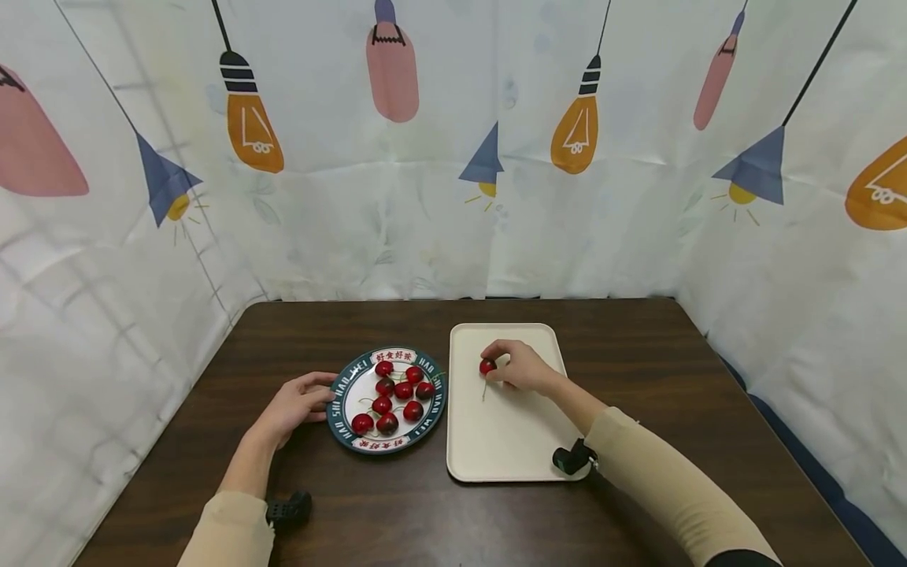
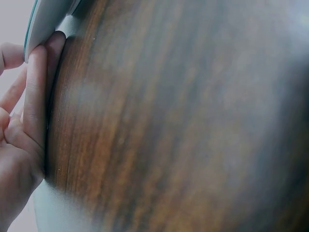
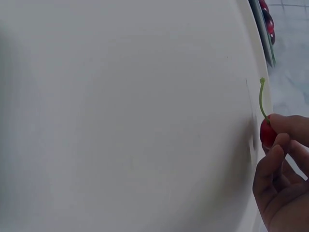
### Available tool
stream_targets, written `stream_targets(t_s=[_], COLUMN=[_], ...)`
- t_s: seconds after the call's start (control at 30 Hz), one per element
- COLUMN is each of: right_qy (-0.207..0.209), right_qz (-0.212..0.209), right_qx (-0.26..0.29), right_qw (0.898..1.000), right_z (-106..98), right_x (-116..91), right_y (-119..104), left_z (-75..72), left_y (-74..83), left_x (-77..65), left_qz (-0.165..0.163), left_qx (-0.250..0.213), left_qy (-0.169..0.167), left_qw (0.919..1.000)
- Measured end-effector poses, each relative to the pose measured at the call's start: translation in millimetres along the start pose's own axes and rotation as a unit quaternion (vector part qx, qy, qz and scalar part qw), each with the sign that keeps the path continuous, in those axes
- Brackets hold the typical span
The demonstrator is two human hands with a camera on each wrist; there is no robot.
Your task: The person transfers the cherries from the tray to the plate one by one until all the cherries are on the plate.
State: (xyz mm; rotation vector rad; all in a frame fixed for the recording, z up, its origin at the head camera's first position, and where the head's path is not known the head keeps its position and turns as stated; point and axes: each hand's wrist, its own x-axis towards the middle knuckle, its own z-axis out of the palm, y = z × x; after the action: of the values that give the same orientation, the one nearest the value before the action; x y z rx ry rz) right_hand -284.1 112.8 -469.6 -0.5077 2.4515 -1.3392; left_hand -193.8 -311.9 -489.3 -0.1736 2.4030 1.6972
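Note:
My right hand (image 1: pixel 523 367) pinches a red cherry (image 1: pixel 486 366) between thumb and fingertips over the cream tray (image 1: pixel 471 449). In the right wrist view, the green stem of that cherry (image 3: pixel 268 133) sticks up past the thumb. At the left, a round plate (image 1: pixel 340 421) with a dark green patterned rim bears several dark red cherries (image 1: pixel 403 390), some with stems. My left hand (image 1: pixel 301 402) holds the plate by its left edge. The left wrist view has the plate's rim (image 2: pixel 41 29) between the thumb and the fingers, which lie low against the table.
Plate and tray stand side by side on a dark wood-grain table (image 1: pixel 340 520), a narrow strip apart. A white curtain (image 1: pixel 439 236) printed with lamps and bulbs hangs behind the table and along both sides. Each wrist wears a black camera (image 1: pixel 289 510).

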Motion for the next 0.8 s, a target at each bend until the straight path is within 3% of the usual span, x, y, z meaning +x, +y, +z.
stream_targets(t_s=[0.33, 0.8], right_qy=[0.003, -0.019], right_qz=[-0.007, -0.045], right_qx=[0.014, 0.003], right_qw=[1.000, 0.999], right_z=[-1.0, 15.0], right_x=[4.3, 16.6], right_y=[-10.4, -40.6], left_z=[0.3, -1.7], left_y=[1.7, 0.6], left_x=[0.7, 0.0], left_qz=[0.002, 0.001], left_qx=[0.003, 0.008], left_qy=[-0.005, -0.008], left_qw=[1.0000, 0.9999])
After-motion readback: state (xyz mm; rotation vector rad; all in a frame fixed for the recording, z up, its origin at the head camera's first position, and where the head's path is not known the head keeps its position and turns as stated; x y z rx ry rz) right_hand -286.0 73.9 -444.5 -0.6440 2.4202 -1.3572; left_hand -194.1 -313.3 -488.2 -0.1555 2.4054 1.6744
